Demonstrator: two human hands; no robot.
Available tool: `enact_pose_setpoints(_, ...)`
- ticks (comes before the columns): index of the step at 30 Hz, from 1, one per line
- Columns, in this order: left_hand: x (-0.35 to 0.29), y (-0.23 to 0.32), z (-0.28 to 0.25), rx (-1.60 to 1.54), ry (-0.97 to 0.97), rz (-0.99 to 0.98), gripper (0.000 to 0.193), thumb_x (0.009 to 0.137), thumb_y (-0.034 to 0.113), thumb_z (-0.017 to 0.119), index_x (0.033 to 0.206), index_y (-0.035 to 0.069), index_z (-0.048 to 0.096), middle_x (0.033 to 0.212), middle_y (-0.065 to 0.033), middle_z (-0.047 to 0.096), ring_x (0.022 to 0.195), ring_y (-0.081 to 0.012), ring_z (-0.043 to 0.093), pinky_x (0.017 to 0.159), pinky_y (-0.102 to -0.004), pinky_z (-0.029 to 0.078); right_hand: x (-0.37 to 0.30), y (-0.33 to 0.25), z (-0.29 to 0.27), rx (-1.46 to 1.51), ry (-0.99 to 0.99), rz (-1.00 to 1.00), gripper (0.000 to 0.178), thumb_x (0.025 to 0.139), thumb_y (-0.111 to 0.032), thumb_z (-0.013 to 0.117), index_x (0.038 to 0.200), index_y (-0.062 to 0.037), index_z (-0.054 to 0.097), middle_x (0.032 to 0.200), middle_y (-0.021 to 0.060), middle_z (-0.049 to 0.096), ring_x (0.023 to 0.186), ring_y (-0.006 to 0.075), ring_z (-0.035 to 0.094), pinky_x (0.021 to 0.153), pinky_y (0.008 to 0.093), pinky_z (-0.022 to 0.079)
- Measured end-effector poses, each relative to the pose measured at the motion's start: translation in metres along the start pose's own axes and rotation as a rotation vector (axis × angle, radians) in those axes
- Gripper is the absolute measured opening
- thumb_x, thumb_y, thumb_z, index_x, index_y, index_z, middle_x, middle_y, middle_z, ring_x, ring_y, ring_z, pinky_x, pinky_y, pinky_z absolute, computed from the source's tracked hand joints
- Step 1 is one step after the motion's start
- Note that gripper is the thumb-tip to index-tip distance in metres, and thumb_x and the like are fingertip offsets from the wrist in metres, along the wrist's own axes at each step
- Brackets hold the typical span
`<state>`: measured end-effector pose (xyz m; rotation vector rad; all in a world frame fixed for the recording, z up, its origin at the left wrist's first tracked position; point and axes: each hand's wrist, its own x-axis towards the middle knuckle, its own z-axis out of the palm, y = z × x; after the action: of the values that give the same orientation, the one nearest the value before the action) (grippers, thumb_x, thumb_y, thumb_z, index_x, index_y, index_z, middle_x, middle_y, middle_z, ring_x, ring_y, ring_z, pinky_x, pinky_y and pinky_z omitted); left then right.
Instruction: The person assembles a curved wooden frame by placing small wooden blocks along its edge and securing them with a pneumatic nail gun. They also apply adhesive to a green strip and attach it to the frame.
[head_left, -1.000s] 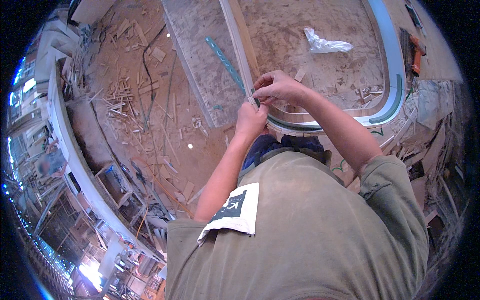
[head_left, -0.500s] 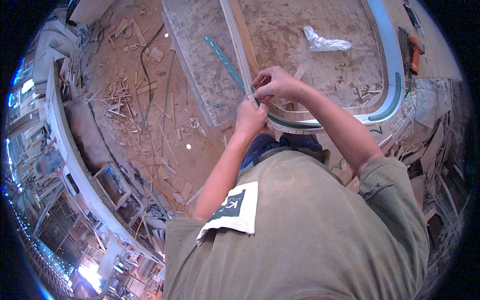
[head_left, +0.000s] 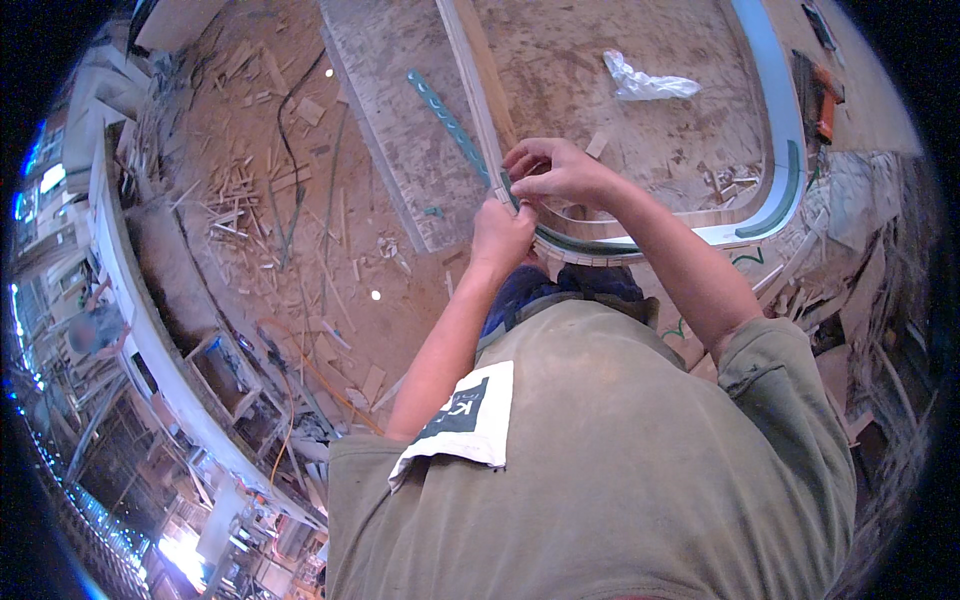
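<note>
A wooden frame [head_left: 490,90] with a rounded corner stands in front of my body. My left hand [head_left: 503,235] is closed around its edge near the bend, thumb side up. My right hand [head_left: 562,172] hovers at the inner side of the same spot, its fingers bent and parted from the thumb. Between the hands, a dark green strip [head_left: 507,183] shows against the frame; its lower part is hidden by my left hand. More green strip [head_left: 575,244] runs along the curved corner. Whether my right fingertips touch the wood, I cannot tell.
A perforated teal strip [head_left: 445,120] lies left of the frame on a worn board [head_left: 385,90]. Inside the frame is a crumpled clear plastic bag [head_left: 650,80]. An orange-and-black tool [head_left: 825,105] lies at right. Wood scraps [head_left: 240,205] and cables [head_left: 292,130] litter the floor.
My right thumb and fingers have spread from a pinch and drawn slightly away from the strip. My left hand keeps its hold on the frame.
</note>
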<state>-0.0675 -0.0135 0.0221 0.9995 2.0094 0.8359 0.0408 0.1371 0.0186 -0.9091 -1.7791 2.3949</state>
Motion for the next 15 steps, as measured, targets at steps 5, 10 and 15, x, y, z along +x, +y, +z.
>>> enact_pose_setpoints(5,0.001,0.004,-0.004,-0.034,-0.096,-0.195,0.035,0.095,0.027,0.062,0.089,-0.008,0.067,0.066,-0.0185,0.068,0.061,-0.0292,0.072,0.055,-0.0419,0.054,0.007,-0.002,0.004,-0.103,0.006,-0.035,0.033,0.079,-0.011,0.074,0.108,0.0019,0.064,0.089,0.0054,0.067,0.08,0.0136,0.063,0.071,0.0287,0.052)
enact_pose_setpoints(10,-0.004,0.044,-0.022,-0.085,-0.128,-0.251,0.03,0.089,0.021,0.061,0.093,-0.008,0.067,0.076,-0.0285,0.068,0.079,-0.0422,0.072,0.066,-0.0483,0.056,0.013,0.004,0.006,-0.153,0.047,-0.131,0.027,0.077,-0.012,0.074,0.099,0.0005,0.066,0.081,0.0027,0.065,0.077,0.0113,0.061,0.068,0.0282,0.051)
enact_pose_setpoints(15,0.003,0.02,-0.002,-0.045,-0.092,-0.039,0.025,0.09,0.017,0.058,0.089,-0.007,0.065,0.067,-0.022,0.065,0.064,-0.0352,0.071,0.058,-0.0459,0.053,0.006,0.003,0.003,-0.259,0.081,-0.184,0.031,0.077,-0.018,0.074,0.103,-0.0016,0.069,0.087,0.0056,0.07,0.082,0.0134,0.065,0.075,0.0302,0.054)
